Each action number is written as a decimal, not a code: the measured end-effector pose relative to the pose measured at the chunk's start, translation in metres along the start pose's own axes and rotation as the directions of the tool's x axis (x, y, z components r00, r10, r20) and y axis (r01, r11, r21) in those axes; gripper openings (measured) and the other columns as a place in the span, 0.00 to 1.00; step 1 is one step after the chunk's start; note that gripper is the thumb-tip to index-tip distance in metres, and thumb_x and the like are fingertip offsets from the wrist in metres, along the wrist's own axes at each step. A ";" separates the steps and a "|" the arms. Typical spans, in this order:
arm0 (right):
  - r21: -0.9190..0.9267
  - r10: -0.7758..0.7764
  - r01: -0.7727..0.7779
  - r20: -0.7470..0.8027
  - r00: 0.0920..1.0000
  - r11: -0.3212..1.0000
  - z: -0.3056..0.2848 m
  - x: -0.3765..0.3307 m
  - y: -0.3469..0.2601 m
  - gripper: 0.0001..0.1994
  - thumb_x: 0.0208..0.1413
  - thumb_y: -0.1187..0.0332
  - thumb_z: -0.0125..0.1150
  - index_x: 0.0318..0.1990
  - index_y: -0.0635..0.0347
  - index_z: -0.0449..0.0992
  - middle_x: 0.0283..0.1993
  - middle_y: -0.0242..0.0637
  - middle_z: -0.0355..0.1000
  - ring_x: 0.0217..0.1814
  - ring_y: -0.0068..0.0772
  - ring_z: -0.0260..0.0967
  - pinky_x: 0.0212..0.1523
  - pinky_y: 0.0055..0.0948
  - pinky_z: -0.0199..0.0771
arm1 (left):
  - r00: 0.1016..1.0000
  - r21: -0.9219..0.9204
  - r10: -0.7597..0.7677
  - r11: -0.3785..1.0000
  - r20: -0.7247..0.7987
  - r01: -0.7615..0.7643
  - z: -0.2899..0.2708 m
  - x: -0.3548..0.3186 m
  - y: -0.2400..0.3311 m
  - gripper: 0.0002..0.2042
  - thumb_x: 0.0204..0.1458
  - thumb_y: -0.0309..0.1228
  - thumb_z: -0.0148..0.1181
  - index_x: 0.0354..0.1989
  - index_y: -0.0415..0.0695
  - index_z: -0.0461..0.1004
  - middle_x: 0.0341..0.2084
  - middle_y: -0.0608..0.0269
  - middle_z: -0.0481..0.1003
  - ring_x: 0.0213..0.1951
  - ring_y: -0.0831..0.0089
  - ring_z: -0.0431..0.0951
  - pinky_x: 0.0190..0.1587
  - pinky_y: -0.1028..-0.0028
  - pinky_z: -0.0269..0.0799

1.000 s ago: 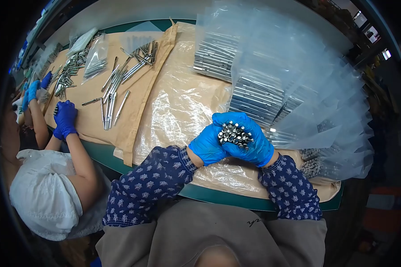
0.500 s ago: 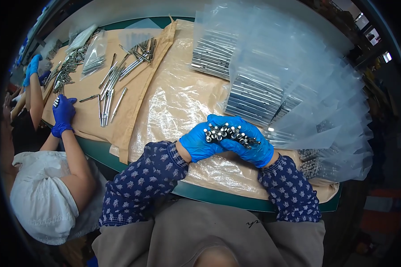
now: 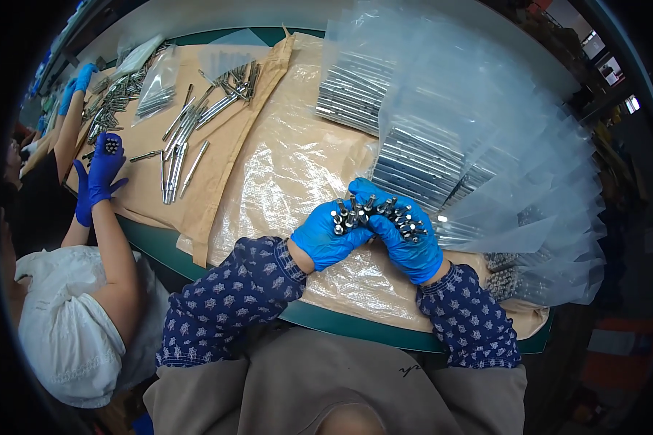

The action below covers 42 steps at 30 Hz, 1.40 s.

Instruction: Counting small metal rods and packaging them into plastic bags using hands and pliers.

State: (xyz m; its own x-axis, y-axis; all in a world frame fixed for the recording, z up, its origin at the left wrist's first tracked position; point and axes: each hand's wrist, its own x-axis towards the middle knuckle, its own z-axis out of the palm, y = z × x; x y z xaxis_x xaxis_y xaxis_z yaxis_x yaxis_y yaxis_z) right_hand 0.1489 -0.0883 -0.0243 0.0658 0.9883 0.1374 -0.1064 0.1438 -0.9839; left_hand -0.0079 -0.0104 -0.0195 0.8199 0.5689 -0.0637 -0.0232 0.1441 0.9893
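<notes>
A bundle of slim silver metal rods [image 3: 374, 210] stands end-up between my two hands above the plastic-covered table. My left hand [image 3: 325, 235], in a blue glove, is closed around the left part of the bundle. My right hand [image 3: 411, 250], gloved the same way, grips the right part, its thumb lying across the front. Only the rods' ends show; their shafts are hidden by my fingers. A narrow gap between the two clusters shows near my thumbs.
Clear bags packed with metal rods [image 3: 421, 156] overlap along the right side. Loose rods [image 3: 178, 148] lie on tan sheeting [image 3: 214, 174] at the left, near a small filled bag [image 3: 156, 94]. A co-worker's dark-blue-gloved hand [image 3: 103, 170] holds a rod bundle; another person's gloved hand [image 3: 85, 75] is behind.
My right hand has turned and dropped slightly, and the bundle has spread into two clusters. The co-worker's hand has risen with its rods, and their second gloved hand now shows.
</notes>
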 end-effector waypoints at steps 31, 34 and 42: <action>0.338 0.254 -0.195 -0.140 0.957 0.921 0.002 0.008 -0.010 0.10 0.52 0.73 0.55 0.43 0.61 0.70 0.40 0.37 0.71 0.41 0.31 0.70 0.43 0.29 0.72 | 0.998 -0.932 0.054 0.363 0.045 0.023 -0.017 -0.007 0.022 0.25 0.57 0.34 0.42 0.63 0.43 0.46 0.61 0.45 0.47 0.60 0.50 0.55 0.58 0.58 0.60; 0.353 0.229 -0.166 -0.143 0.963 0.921 0.003 0.008 -0.011 0.11 0.53 0.73 0.54 0.44 0.63 0.70 0.40 0.41 0.71 0.41 0.34 0.70 0.43 0.32 0.73 | 0.998 -0.955 0.039 0.295 0.046 0.033 -0.016 -0.009 0.029 0.27 0.55 0.27 0.45 0.63 0.44 0.45 0.61 0.45 0.47 0.59 0.50 0.56 0.58 0.58 0.60; 0.394 0.269 -0.200 -0.128 0.954 0.897 0.002 0.009 -0.007 0.11 0.52 0.73 0.55 0.44 0.64 0.70 0.40 0.40 0.71 0.42 0.35 0.70 0.43 0.36 0.75 | 1.000 -0.954 0.002 0.299 0.017 0.016 -0.020 -0.008 0.024 0.34 0.43 0.16 0.44 0.63 0.43 0.43 0.59 0.43 0.51 0.59 0.51 0.57 0.59 0.59 0.59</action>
State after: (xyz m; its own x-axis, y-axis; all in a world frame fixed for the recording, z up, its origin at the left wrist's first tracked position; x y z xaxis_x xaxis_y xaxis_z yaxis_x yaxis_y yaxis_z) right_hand 0.1484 -0.0798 -0.0159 0.1613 0.9756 -0.1487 -0.4998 -0.0491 -0.8647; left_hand -0.0263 0.0047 0.0020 0.8297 0.5550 -0.0597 -0.5395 0.8247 0.1695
